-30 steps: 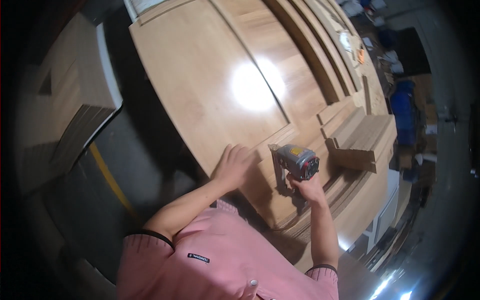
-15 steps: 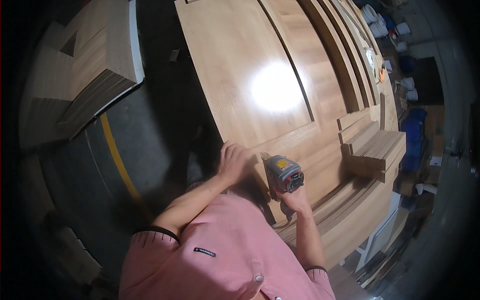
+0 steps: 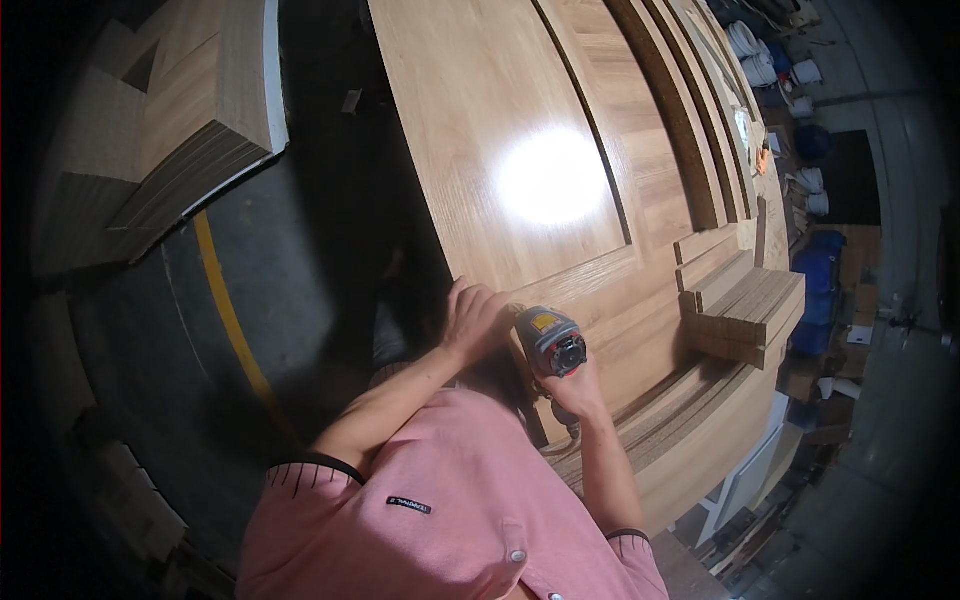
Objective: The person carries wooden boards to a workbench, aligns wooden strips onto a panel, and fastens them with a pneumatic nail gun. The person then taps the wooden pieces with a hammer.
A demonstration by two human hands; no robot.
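Observation:
A large wood-grain panel (image 3: pixel 490 90) with long dark grooves lies in front of me, its near left corner close to my body. Curled over that corner is my left hand (image 3: pixel 474 320), the fingertips at the panel's edge and partly hidden. My right hand (image 3: pixel 575 388) grips the handle of a nail gun (image 3: pixel 548 336), grey with a yellow label and a round dark cap. The gun's nose points at the panel's near edge, just right of my left hand. Whether it touches the wood is hidden. A fitting hangs below its handle.
Stacked narrow boards (image 3: pixel 745 310) sit on the panel's right side, with long strips (image 3: pixel 680 120) beyond them. Left across the floor stands a pile of boards (image 3: pixel 180 140); a yellow line (image 3: pixel 225 300) runs nearby. Buckets (image 3: pixel 755 65) and blue containers (image 3: pixel 820 290) stand far right.
The nail gun in my right hand has moved slightly left and away from me, closer to my left hand. My left hand stays at the panel's corner. The whole view has shifted a little.

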